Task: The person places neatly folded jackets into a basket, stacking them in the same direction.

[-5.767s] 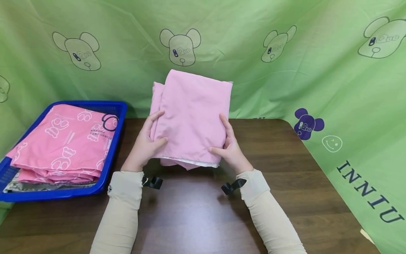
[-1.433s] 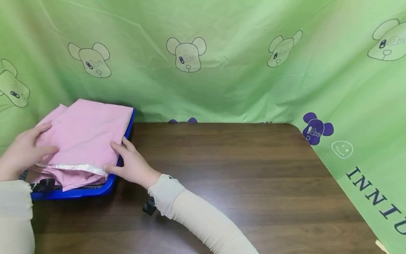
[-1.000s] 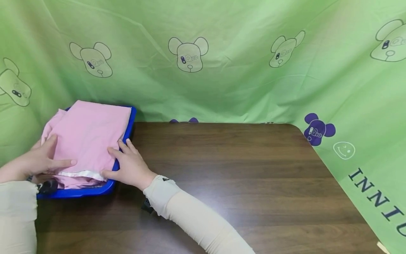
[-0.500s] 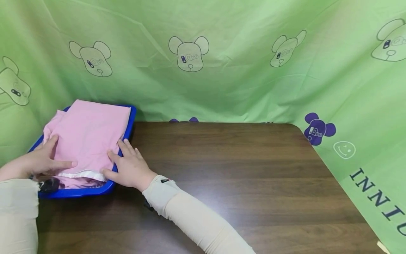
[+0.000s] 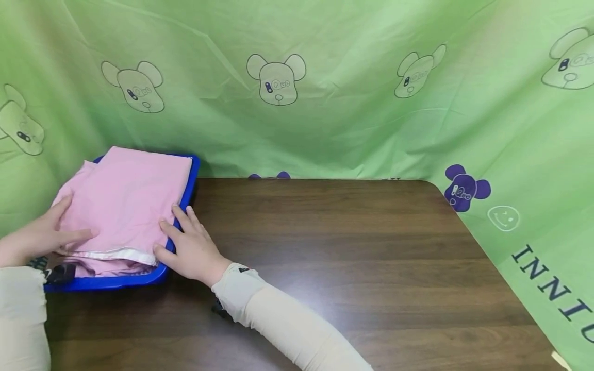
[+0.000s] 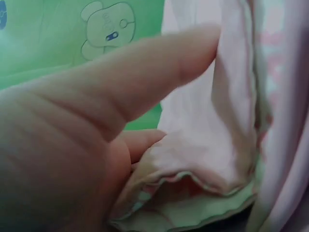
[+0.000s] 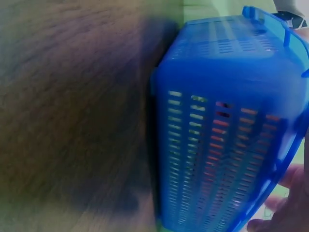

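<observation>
A folded pale pink cloth [image 5: 125,201] with a white front edge lies on top of the pile in the blue basket [image 5: 116,282]. My left hand [image 5: 39,239] is at its left side, the thumb stretched across the top. The left wrist view shows that thumb [image 6: 159,72] over the cloth's layered edge [image 6: 193,145], with another finger partly hidden behind. Spread fingers of my right hand [image 5: 195,252] touch the cloth's right side at the basket rim. In the right wrist view, fingertips [image 7: 285,208] appear beyond the basket's slotted wall [image 7: 231,72].
The basket stands at the left of a brown wooden table [image 5: 348,257]. A green curtain [image 5: 325,129] printed with bear heads hangs behind and at both sides. A small pale object [image 5: 560,360] is at the table's right edge. Black wrist cameras are strapped below both hands.
The pink cloth, earlier held up between both hands over the table's middle, now lies in the basket over the patterned pink cloth. Lately my left hand has shifted slightly left.
</observation>
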A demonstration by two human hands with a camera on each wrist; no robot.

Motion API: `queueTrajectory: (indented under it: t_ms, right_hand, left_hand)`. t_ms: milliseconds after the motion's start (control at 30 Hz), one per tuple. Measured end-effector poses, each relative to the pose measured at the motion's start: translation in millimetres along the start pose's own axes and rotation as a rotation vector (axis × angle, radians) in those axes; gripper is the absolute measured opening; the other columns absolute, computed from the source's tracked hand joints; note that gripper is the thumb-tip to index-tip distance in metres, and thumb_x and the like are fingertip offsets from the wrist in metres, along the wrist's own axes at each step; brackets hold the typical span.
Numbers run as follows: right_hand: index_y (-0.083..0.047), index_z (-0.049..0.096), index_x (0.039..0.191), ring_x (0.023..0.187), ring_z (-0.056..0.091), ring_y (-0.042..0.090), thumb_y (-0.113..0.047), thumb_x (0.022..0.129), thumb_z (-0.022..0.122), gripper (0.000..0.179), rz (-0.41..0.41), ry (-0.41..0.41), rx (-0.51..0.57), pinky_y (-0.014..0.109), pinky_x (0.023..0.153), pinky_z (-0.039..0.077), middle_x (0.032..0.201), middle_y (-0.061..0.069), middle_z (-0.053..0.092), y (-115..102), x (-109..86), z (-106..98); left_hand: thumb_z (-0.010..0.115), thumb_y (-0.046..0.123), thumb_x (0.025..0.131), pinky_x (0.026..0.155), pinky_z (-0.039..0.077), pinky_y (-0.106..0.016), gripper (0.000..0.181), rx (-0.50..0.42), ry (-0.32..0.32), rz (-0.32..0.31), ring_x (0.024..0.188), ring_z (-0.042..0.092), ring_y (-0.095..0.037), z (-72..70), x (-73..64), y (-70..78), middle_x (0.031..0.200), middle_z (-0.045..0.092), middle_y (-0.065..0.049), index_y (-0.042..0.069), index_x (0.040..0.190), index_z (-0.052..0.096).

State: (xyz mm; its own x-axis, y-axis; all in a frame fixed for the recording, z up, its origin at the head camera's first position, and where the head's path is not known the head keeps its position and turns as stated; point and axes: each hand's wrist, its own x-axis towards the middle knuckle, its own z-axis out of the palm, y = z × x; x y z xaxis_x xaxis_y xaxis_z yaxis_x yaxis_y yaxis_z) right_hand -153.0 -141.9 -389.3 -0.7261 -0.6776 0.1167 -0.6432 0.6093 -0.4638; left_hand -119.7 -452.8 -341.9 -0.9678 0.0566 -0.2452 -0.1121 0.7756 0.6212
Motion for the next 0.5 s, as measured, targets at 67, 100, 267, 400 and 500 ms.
queueTrajectory:
  t_ms: [67,100,267,400,500]
  right_hand:
    - [-0.023,0.041,0.157,0.156,0.005,0.026,-0.053,0.105,0.038,0.06,-0.009,0.014,-0.026,0.051,0.119,0.028,0.169,-0.002,0.014,-0.4,-1.7,0.8]
    - [-0.024,0.04,0.157,0.156,0.005,0.026,-0.053,0.106,0.037,0.06,-0.011,0.017,-0.043,0.051,0.119,0.028,0.169,-0.004,0.015,-0.3,-2.6,0.9]
    - [-0.026,0.036,0.159,0.156,0.005,0.022,-0.054,0.107,0.032,0.059,-0.027,0.019,-0.117,0.049,0.12,0.025,0.168,-0.008,0.019,0.2,-5.9,0.6]
    - [-0.026,0.035,0.159,0.156,0.008,0.022,-0.052,0.108,0.032,0.058,-0.05,0.019,-0.141,0.05,0.12,0.027,0.168,-0.009,0.021,0.7,-8.1,-0.8]
    - [-0.024,0.034,0.16,0.155,0.012,0.025,-0.051,0.108,0.033,0.058,-0.062,0.019,-0.126,0.05,0.118,0.03,0.167,-0.007,0.022,2.7,-10.3,-2.0]
  left_hand:
    - [0.054,0.038,0.103,0.108,0.005,-0.078,0.103,0.002,0.003,-0.01,0.134,0.002,-0.072,-2.7,-2.0,-2.7,0.144,-0.012,-0.053,-0.012,0.147,-0.025]
    - [0.051,0.04,0.104,0.107,0.007,-0.079,0.101,0.012,0.002,-0.014,0.133,0.006,-0.072,-3.3,-2.7,-4.1,0.144,-0.009,-0.054,-0.014,0.147,-0.023]
    - [0.048,0.043,0.104,0.102,0.021,-0.079,0.094,0.122,0.081,-0.053,0.123,0.021,-0.075,-5.6,-7.5,-9.3,0.137,0.01,-0.059,-0.021,0.147,-0.006]
    - [0.051,0.036,0.102,0.092,0.033,-0.076,0.082,0.184,0.229,-0.043,0.114,0.034,-0.074,-6.6,-10.5,-12.2,0.128,0.027,-0.059,-0.026,0.143,0.016]
    - [0.054,0.03,0.1,0.087,0.037,-0.073,0.073,0.199,0.345,-0.01,0.109,0.04,-0.073,-4.1,-11.3,-8.3,0.126,0.035,-0.055,-0.026,0.139,0.03]
